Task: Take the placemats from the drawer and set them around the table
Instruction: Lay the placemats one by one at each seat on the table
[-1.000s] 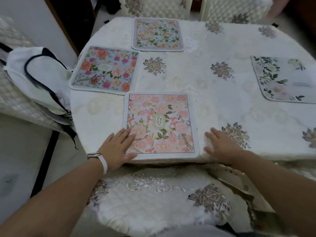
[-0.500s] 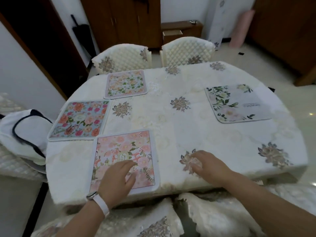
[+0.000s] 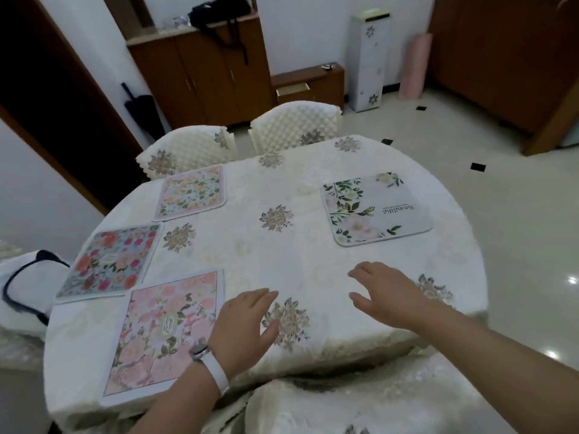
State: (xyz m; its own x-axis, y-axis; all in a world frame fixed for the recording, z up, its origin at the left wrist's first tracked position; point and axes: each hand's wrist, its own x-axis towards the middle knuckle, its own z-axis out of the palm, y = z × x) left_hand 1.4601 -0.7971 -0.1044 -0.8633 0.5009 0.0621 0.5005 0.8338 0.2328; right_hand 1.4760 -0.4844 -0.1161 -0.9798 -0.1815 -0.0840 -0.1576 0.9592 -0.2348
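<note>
Several floral placemats lie flat on the white embroidered tablecloth (image 3: 313, 258). A pink one (image 3: 156, 333) sits at the near left edge, a blue and red one (image 3: 109, 261) behind it, a pale one (image 3: 191, 192) at the far left, and a white one with green leaves (image 3: 372, 208) at the right. My left hand (image 3: 244, 327), with a white wristband, hovers open just right of the pink mat. Over the cloth at the near middle, my right hand (image 3: 385, 292) is open with fingers spread, holding nothing.
Two quilted chairs (image 3: 294, 126) stand at the far side, another chair back (image 3: 344, 408) is right below me. A white bag (image 3: 25, 286) lies on a seat at the left. A wooden cabinet (image 3: 200, 73) with a low open drawer (image 3: 294, 89) stands against the back wall.
My left hand has lifted off the pink placemat and moved right. My right hand has risen from the cloth and opened. The view has tilted up toward the room.
</note>
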